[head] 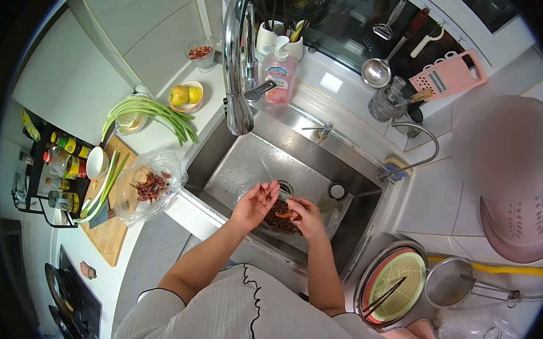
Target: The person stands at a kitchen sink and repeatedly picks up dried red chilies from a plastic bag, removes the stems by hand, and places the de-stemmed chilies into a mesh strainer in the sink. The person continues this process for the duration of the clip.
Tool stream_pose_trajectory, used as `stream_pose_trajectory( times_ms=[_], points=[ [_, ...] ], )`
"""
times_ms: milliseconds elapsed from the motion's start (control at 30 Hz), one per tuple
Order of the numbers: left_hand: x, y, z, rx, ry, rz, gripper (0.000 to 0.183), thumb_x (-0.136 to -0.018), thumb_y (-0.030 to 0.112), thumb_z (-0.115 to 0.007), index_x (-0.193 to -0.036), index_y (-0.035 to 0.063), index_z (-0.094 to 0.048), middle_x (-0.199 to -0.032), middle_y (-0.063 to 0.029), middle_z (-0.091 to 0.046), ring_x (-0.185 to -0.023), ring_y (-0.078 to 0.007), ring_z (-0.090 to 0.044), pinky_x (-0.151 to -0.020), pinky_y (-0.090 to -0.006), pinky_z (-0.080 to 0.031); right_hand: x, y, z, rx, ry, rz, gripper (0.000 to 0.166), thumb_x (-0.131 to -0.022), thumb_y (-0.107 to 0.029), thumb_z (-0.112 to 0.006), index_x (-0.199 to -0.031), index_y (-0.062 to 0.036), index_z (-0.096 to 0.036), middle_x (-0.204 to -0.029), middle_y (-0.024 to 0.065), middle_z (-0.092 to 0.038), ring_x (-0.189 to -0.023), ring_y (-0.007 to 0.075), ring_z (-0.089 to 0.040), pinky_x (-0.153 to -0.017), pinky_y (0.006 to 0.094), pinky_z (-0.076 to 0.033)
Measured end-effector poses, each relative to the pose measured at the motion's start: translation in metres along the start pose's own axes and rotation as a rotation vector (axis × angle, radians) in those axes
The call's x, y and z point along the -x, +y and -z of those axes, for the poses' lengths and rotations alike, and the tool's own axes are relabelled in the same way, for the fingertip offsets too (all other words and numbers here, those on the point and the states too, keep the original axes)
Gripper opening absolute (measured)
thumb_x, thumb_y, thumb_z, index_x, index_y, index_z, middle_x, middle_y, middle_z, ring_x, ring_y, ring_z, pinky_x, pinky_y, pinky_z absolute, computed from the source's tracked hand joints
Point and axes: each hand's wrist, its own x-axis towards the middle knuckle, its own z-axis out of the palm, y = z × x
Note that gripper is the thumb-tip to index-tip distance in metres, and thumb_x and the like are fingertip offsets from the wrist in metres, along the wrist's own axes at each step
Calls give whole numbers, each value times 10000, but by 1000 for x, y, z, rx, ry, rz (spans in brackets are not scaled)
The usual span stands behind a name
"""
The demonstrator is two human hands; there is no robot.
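My left hand (254,206) is palm up over the stainless steel sink (263,155), with small dark red-brown bits lying on the palm and fingers. Just to its right, my right hand (307,216) pinches a dried red chili between thumb and fingers. Under both hands, dried chilies (280,220) lie in a clear plastic bag inside the sink. On the counter left of the sink, another clear plastic bag (172,164) holds more dried red chilies (150,187). The hands hide part of the bag in the sink.
The chrome faucet (238,108) arches over the sink's back left. Green onions (157,110), a bowl with yellow-green fruit (195,94) and a wooden cutting board (115,244) are at left. Behind stands a pink soap bottle (280,75). Nested colanders (397,282) and a wire strainer (447,280) are at right.
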Motion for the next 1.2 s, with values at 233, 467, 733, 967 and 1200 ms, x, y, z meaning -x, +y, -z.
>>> stream_pose_trajectory(
  times_ms=[233, 467, 733, 967, 1200],
  points=[
    [6, 2, -4, 89, -35, 54, 216, -963, 123, -449, -841, -33, -536, -1255, -208, -537, -1214, -299, -505, -1010, -375, -461, 6, -2, 6, -50, -33, -32, 203, -818, -90, -704, -985, -14, -617, -775, 2, -566, -595, 32, -448, -448, 182, -295],
    [13, 1, -19, 115, -223, 162, 228, -967, 139, -435, -843, -21, -539, -1345, -214, -463, -1254, -293, -470, -1018, -388, -449, 7, -1, 10, -74, -58, -16, 174, -842, -79, -669, -993, -10, -617, -804, 22, -592, -604, 43, -469, -443, 185, -304],
    [-10, 5, 32, -311, -28, 166, 226, -975, 153, -441, -857, -4, -554, -1165, -153, -592, -959, -178, -614, -821, -298, -537, 10, -3, 19, -116, -42, -5, 150, -861, -75, -635, -996, -10, -618, -853, 40, -600, -598, 47, -457, -424, 186, -298],
    [50, 39, 19, -753, 89, -267, 145, -965, 145, -480, -876, 63, -559, -782, -21, -559, -666, -92, -473, -534, -239, -415, 14, -3, 17, -133, -98, -29, 135, -872, -81, -626, -984, -5, -614, -855, 22, -583, -616, 41, -449, -433, 188, -292],
    [118, 224, 47, -1045, 622, -1005, 236, -942, 235, -509, -910, 23, -609, -740, -18, -552, -655, -89, -506, -600, -228, -417, 15, -10, 0, -107, -108, -62, 158, -853, -100, -661, -984, -22, -619, -843, 7, -584, -648, 43, -451, -481, 200, -300]
  ],
)
